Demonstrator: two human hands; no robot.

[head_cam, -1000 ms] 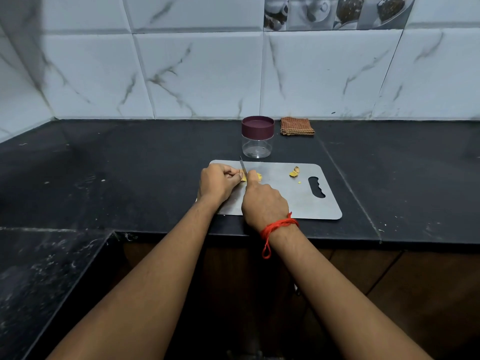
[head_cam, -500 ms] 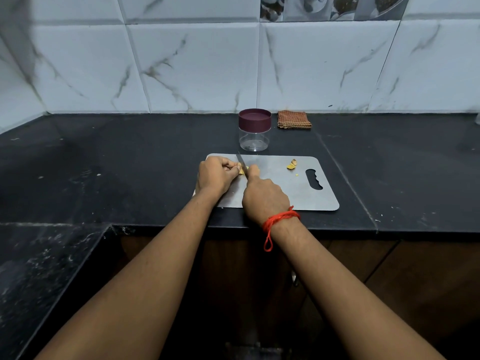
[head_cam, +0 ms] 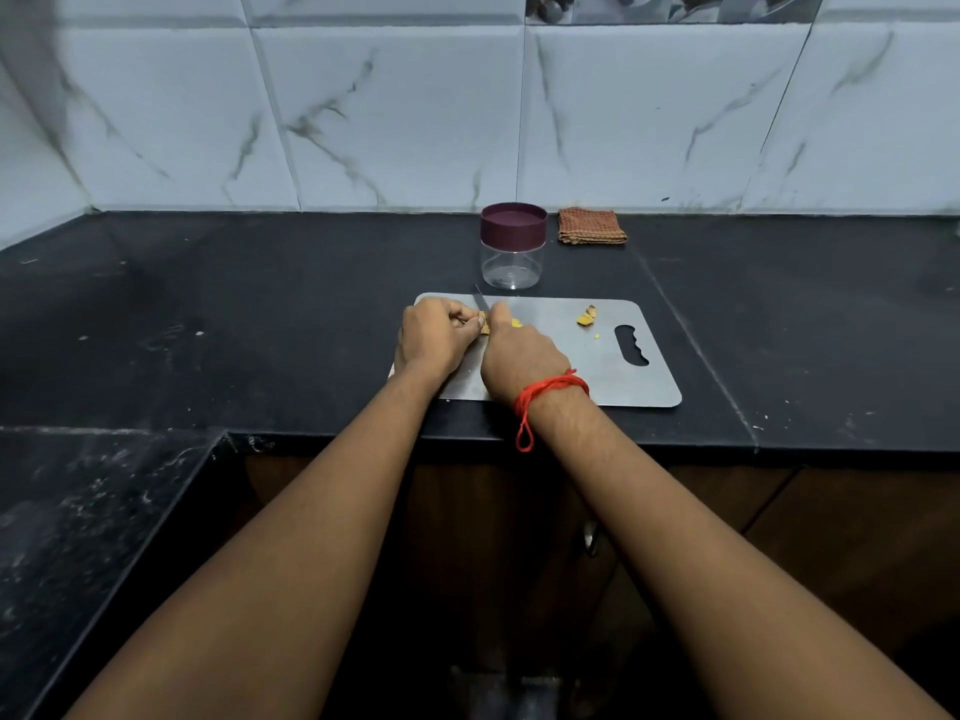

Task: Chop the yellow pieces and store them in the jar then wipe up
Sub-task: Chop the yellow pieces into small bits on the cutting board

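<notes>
Reaching in from six o'clock, two bare forearms crossed the table (head_cam: 260,324) edge and met over the left part of a steel chopping board (head_cam: 597,371), a red thread (head_cam: 550,389) tied round the right wrist. The left hand (head_cam: 434,337) lay curled towards the board's ten o'clock corner, its fingertips pinching a yellow piece (head_cam: 484,324) against the steel, likely so it could not skid under the cut. Just beside it at three o'clock, the right hand (head_cam: 519,356) was closed round a knife (head_cam: 480,302). The handle was hidden under the fist, and only a thin stretch of blade showed, pointing towards twelve o'clock right at the pinched piece. I judged this to be mid-chop; the blade stood close to the holding fingertips, which was the risk. A few cut bits (head_cam: 586,317) sat apart at the board's two o'clock, seemingly put clear of the working spot. Beyond the board at twelve o'clock stood the clear jar (head_cam: 512,267), empty as far as I could tell, its maroon lid (head_cam: 513,226) on, so storing had not begun. A folded checked cloth (head_cam: 592,227) lay just beside the jar at its three o'clock, against the tiled wall (head_cam: 395,122), handy for the wipe-up.
</notes>
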